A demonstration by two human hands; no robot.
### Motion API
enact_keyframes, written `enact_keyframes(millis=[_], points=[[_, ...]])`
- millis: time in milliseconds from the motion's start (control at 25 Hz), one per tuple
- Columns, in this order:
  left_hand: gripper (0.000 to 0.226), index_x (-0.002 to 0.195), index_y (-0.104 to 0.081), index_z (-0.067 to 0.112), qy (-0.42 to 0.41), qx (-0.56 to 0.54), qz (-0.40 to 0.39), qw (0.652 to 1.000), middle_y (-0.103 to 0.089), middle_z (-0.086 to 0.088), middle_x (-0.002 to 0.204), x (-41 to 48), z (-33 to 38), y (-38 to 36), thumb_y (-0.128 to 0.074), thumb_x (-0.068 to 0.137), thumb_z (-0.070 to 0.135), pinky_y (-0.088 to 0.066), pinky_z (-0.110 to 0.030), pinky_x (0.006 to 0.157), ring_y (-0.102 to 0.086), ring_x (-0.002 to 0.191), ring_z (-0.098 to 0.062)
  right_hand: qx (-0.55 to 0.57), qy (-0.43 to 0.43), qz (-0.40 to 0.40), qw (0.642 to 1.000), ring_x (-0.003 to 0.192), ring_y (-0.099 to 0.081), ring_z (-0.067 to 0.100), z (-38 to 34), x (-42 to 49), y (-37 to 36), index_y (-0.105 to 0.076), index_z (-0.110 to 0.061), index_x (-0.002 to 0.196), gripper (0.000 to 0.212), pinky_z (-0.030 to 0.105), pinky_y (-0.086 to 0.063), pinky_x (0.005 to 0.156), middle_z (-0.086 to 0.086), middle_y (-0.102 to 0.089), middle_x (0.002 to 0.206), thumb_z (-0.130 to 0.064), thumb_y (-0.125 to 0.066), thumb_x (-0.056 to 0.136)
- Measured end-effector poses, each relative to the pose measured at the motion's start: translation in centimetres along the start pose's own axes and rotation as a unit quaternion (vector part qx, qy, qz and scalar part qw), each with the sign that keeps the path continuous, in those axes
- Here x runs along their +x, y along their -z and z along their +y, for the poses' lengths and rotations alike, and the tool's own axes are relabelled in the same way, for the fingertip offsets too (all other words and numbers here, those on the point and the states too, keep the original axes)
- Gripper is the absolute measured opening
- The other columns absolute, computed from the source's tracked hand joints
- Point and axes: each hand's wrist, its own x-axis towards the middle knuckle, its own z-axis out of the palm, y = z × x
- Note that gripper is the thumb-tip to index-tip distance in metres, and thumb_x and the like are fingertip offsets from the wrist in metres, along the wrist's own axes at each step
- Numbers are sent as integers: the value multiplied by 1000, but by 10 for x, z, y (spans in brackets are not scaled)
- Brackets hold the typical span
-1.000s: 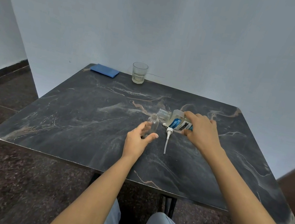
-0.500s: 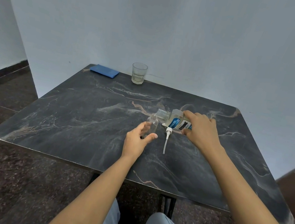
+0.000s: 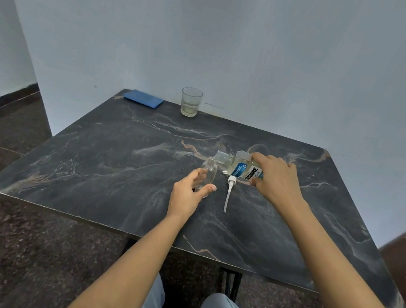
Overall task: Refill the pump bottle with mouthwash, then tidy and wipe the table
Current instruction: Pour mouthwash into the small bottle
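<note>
A small clear pump bottle (image 3: 208, 172) stands upright and uncapped near the middle of the dark marble table (image 3: 102, 163). My left hand (image 3: 187, 194) holds it around its lower part. My right hand (image 3: 274, 178) grips a clear mouthwash bottle (image 3: 244, 169) with a blue label, tipped on its side, its open neck pointing left just above the small bottle's mouth. The white pump head (image 3: 229, 191) with its long tube lies flat on the table between my hands.
A drinking glass (image 3: 190, 102) with a little liquid stands at the table's far edge by the wall. A folded blue cloth (image 3: 143, 99) lies at the far left corner. My knees show below the near edge.
The mouthwash bottle has stayed tipped over the small bottle, shifting only slightly. Both hands keep their hold.
</note>
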Motion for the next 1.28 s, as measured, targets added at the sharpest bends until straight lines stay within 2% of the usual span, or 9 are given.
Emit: enact_keyframes(millis=[280,520,720,1120,1280], points=[[50,125,-62,26,-1,1,1,1000,-68,5,121,-1,1,0,-77,79,41,-50,-36,102,-62,113,-8,-5,3,-5,1000,111,-55,27,-1,0,3,-44,-28,134,54,44,-37,95,5,-62,118,-29,-68,85],[53,127,-60,27,-2,0,-2,1000,-66,6,124,-1,3,1,-77,79,41,-48,-26,100,-61,115,-7,-9,1,-9,1000,111,-55,27,-2,1,6,-44,-28,133,53,44,-36,96,5,-62,118,-29,-67,85],[51,126,-61,28,-2,9,3,1000,-67,6,122,-1,1,1,-77,80,41,-49,-31,101,-62,114,-7,-13,2,-8,1000,111,-55,27,-1,1,6,-45,-28,132,51,44,-36,95,4,-62,117,-28,-66,86],[51,126,-60,30,-2,20,0,1000,-67,6,122,0,0,0,-76,79,45,-49,-27,98,-62,113,-9,-14,0,-12,1000,112,-55,27,-2,1,7,-45,-29,132,51,44,-36,97,5,-62,118,-26,-66,86],[49,124,-60,31,-4,27,4,1000,-67,12,114,0,1,0,-75,80,46,-50,-32,98,-63,109,-8,-13,-1,-12,1000,113,-54,27,-4,1,8,-45,-29,132,51,45,-35,99,5,-62,119,-26,-66,86]])
